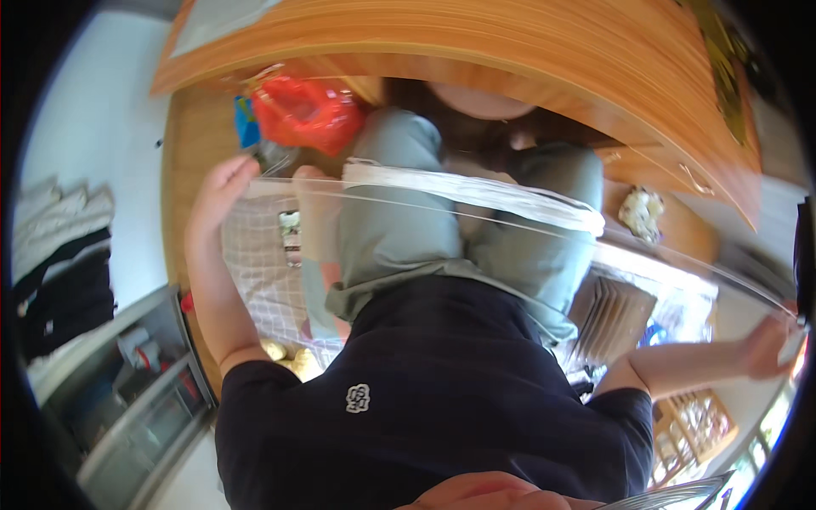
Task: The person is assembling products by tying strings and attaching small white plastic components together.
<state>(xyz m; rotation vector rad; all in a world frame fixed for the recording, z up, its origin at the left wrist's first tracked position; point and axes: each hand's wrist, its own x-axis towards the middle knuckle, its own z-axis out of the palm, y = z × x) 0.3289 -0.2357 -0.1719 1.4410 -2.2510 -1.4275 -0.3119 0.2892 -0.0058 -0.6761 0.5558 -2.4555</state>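
Observation:
A bundle of white yarn (476, 194) lies stretched across both of my knees, and its far side is hidden by my legs. My left hand (223, 189) is raised at the left, fingers closed in a pinch where a thin strand starts. That pale strand crosses above my lap toward the far right. There my right hand (767, 347), slightly blurred, is held out wide, and the strand meets its fingertips. Both arms are spread apart.
A curved wooden desk (476, 34) stands in front of my knees. Beneath its left part sits a red plastic bag (306, 110) beside a blue packet (246, 121). A small pale plush-like thing (642, 212) lies at the right. A grey cabinet (140, 425) is at lower left.

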